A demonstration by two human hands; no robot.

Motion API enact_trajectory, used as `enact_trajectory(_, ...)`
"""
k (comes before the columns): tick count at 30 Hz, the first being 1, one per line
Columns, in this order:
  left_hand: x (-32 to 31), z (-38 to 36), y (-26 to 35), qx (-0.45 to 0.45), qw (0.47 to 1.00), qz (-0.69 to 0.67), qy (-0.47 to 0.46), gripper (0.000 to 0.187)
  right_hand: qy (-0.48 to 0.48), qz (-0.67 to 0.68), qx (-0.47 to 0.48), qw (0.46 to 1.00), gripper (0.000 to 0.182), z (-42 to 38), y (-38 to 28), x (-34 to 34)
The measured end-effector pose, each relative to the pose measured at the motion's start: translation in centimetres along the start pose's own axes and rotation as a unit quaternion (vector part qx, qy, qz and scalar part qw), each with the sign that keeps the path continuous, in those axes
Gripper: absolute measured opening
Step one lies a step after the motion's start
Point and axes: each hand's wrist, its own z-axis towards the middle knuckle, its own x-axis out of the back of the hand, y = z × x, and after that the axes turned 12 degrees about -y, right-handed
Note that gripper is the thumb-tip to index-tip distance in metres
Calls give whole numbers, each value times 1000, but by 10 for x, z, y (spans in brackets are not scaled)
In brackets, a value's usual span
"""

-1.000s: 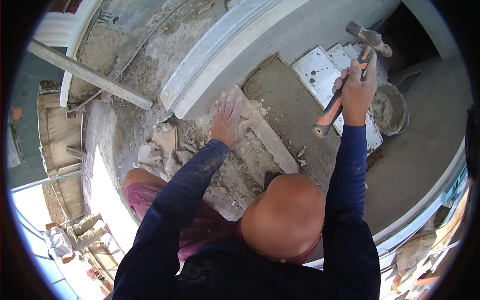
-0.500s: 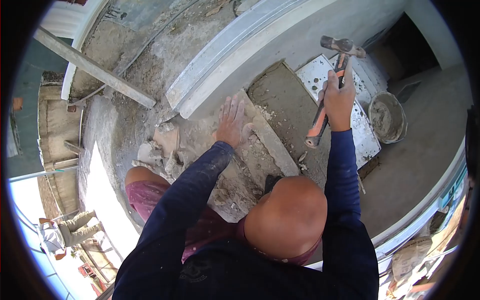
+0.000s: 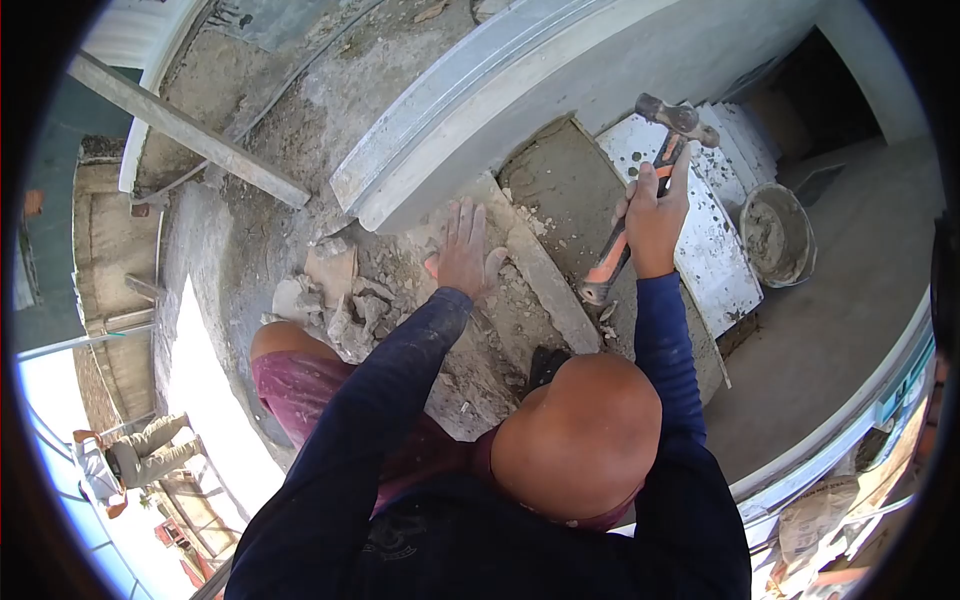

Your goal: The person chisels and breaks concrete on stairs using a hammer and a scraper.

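Note:
My right hand [image 3: 655, 215] is wrapped around the orange-and-black handle of a hammer [image 3: 608, 262], close under its worn metal head, with the handle end slanting down to the left. My left hand [image 3: 464, 255] lies flat with fingers stretched over dusty rubble, beside a long narrow mortar-coated strip [image 3: 545, 270]. A small orange bit shows at the edge of the left palm, mostly hidden under it. Broken chunks of mortar [image 3: 345, 300] lie to the left of that hand. Right of the strip is a bed of grey mortar [image 3: 565, 180] with crumbs along its edge.
A white spattered board [image 3: 715, 260] and a bucket with mortar residue [image 3: 778, 235] are at right. A low wall with a pale ledge [image 3: 440, 110] curves behind the work area. A beam [image 3: 190, 130] leans at upper left; a person [image 3: 140, 455] stands farther off.
My right hand and the hammer have moved slightly down and to the left. My left hand stays in place on the rubble.

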Motion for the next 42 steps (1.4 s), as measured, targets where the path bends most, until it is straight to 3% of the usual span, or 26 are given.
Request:
enact_trajectory(2,0,-1,2,4,1000,-9,8,80,110,-206,177,956,72,4,47,-40)
enact_trajectory(4,5,4,9,-9,1000,-25,15,79,41,-285,234,929,75,-27,111,-84)
enact_trajectory(6,12,11,12,-15,999,-40,29,78,-144,-176,80,971,74,-50,119,-86)
enact_trajectory(8,9,-8,15,-3,998,-53,17,78,-275,15,-191,942,72,-63,53,-47)
enact_trajectory(10,8,-9,19,0,998,-57,11,78,-247,96,-192,945,69,-50,24,-6)
enact_trajectory(13,-16,0,24,-31,997,-61,21,79,-71,86,-79,991,64,-20,-25,43)
enact_trajectory(15,-16,9,38,-36,995,-87,32,79,84,65,13,994,65,5,-18,54)
enact_trajectory(17,-18,5,46,-27,994,-99,32,78,117,89,8,989,67,-9,9,33)
enact_trajectory(18,-17,6,48,-18,995,-97,33,78,35,-58,105,992,69,-27,55,12)
enact_trajectory(20,-18,2,50,-3,995,-95,29,77,-168,-139,35,975,72,-73,113,-16)
enact_trajectory(22,-20,-2,42,12,995,-96,20,76,-267,-30,-146,952,70,-70,87,-13)
enact_trajectory(24,-19,-7,37,7,996,-84,27,76,-239,51,-198,949,64,-57,30,18)
enact_trajectory(27,-18,-2,45,0,997,-76,11,76,-52,62,-52,995,62,-22,-24,66)
enact_trajectory(29,-17,1,51,-2,997,-79,11,76,108,78,42,990,70,1,-41,81)
enact_trajectory(32,-13,8,59,-14,995,-89,39,77,82,19,-68,994,71,-38,6,31)
enact_trajectory(33,-12,7,59,-18,995,-85,41,77,-21,-227,126,965,73,-64,75,3)
enact_trajectory(36,-18,11,59,-15,995,-76,58,78,-247,-211,11,946,72,-80,120,-17)
enact_trajectory(37,-21,-3,54,-5,996,-70,52,78,-260,-128,-61,955,71,-85,98,-8)
enact_trajectory(39,-22,2,43,-19,997,-62,52,78,-267,33,-183,946,68,-52,10,31)
enact_trajectory(42,-26,0,44,-16,997,-62,45,78,-21,106,-28,994,66,-20,-37,76)
